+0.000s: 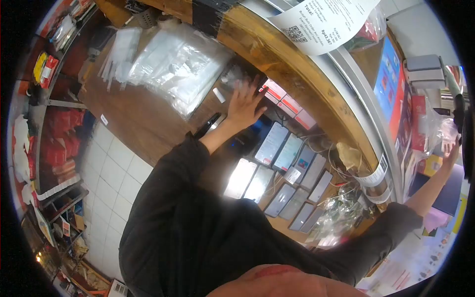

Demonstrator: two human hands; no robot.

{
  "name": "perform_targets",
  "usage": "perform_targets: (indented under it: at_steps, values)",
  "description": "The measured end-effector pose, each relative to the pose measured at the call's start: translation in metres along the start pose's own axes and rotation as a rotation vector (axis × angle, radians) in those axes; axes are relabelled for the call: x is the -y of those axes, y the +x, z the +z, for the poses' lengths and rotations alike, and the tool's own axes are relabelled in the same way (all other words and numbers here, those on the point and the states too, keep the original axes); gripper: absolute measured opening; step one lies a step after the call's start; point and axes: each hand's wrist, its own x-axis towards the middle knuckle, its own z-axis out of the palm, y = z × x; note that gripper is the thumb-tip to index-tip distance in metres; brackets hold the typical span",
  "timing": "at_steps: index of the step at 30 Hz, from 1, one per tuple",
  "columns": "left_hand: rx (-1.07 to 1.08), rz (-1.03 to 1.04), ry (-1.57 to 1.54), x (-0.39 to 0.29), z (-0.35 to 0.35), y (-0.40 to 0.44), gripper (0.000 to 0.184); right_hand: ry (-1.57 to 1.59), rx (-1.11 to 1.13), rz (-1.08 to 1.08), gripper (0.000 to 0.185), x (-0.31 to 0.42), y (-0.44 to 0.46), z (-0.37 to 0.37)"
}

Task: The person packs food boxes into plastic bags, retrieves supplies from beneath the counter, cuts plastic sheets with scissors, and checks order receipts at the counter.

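Note:
My left hand [242,105] is open, its fingers spread over the brown counter [133,116]. A short white stick-like piece [218,95] lies just left of its fingers, and red-and-white cards or small boxes [287,102] are on its right. Several smartphones [271,142] lie in rows below the hand, some with lit screens. Out at the far right edge is my right hand [449,152], small in the view, its fingers stretched out near a dark upright part [460,113] and clear plastic [445,129]. Whether it touches either, I cannot tell.
Clear plastic bags [173,67] are piled on the counter's left. A raised wooden ledge [297,64] curves along the far side, with a printed receipt [324,24] above it. Cables [316,141] run among the phones. Stocked shelves [59,143] stand left, beyond the tiled floor [116,168].

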Motion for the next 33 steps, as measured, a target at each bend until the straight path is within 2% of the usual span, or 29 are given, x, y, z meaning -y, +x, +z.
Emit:
perform_targets:
  at_steps: [3,6,8,9,11,13,14,15,17,18,19,20,21,22,23,25,27,29,30,31,33]
  values:
    - [0.015,0.002,0.049,-0.002,0.0,0.001,0.054,0.045,-0.004,0.036,0.072,-0.02,0.014,-0.006]
    - [0.118,-0.02,0.007,-0.007,-0.014,-0.002,0.062,0.122,-0.016,0.088,0.066,-0.022,0.007,-0.009]
    - [-0.033,0.025,-0.218,-0.008,-0.031,-0.012,0.064,0.003,0.127,0.111,0.054,-0.008,-0.04,0.004]
    - [-0.03,0.035,-0.217,-0.008,-0.045,-0.018,0.064,-0.055,0.196,0.125,0.049,-0.001,-0.064,0.009]
    - [0.052,-0.024,-0.435,-0.006,-0.078,-0.036,0.064,-0.055,0.11,0.146,0.044,0.009,-0.097,0.009]
    - [0.059,-0.047,-0.518,0.001,-0.098,-0.062,0.063,-0.091,-0.001,-0.128,0.039,0.015,-0.131,0.01]
    - [0.1,-0.049,-0.573,0.007,-0.108,-0.076,0.062,-0.128,-0.066,-0.264,0.033,0.033,-0.175,0.026]
    - [0.131,-0.06,-0.619,0.015,-0.119,-0.091,0.062,-0.338,-0.021,-0.562,0.031,0.058,-0.247,0.05]
    - [0.144,-0.014,-0.641,0.033,-0.135,-0.121,0.06,-0.245,0.012,-0.554,0.035,0.085,-0.368,0.096]
    - [0.14,0.011,-0.717,0.046,-0.139,-0.137,0.059,0.13,0.119,-0.294,0.036,0.086,-0.415,0.113]
    - [0.167,0.007,-0.663,0.055,-0.143,-0.154,0.056,-0.04,0.082,-0.341,0.035,0.102,-0.476,0.153]
    - [0.163,0.038,-0.792,0.067,-0.153,-0.163,0.052,-0.176,0.236,-0.468,0.035,0.093,-0.506,0.17]
    - [0.274,-0.011,-0.886,0.081,-0.179,-0.17,0.048,-0.088,0.495,-0.497,0.03,0.104,-0.542,0.201]
    - [0.29,-0.005,-0.838,0.097,-0.177,-0.182,0.043,0.004,0.761,-0.485,0.025,0.121,-0.581,0.235]
    - [0.245,-0.046,-0.807,0.113,-0.171,-0.196,0.043,-0.027,0.864,-0.509,0.02,0.143,-0.624,0.267]
    - [0.264,0.036,-0.827,0.142,-0.174,-0.214,0.037,0.132,1.078,-0.294,0.014,0.16,-0.681,0.329]
    - [0.232,0.024,-0.828,0.178,-0.209,-0.229,0.036,0.239,1.078,-0.174,0.012,0.182,-0.738,0.393]
    - [0.214,0.021,-0.81,0.221,-0.255,-0.248,0.035,0.351,1.17,-0.095,0.014,0.205,-0.789,0.45]
    - [0.317,-0.062,-0.855,0.248,-0.279,-0.258,0.036,0.293,1.233,-0.201,0.014,0.218,-0.811,0.479]
    - [0.419,-0.15,-0.903,0.276,-0.301,-0.269,0.036,0.364,1.286,-0.161,0.015,0.228,-0.839,0.51]
    - [0.38,-0.218,-0.859,0.346,-0.327,-0.301,0.037,0.34,1.366,-0.223,0.017,0.245,-0.894,0.583]
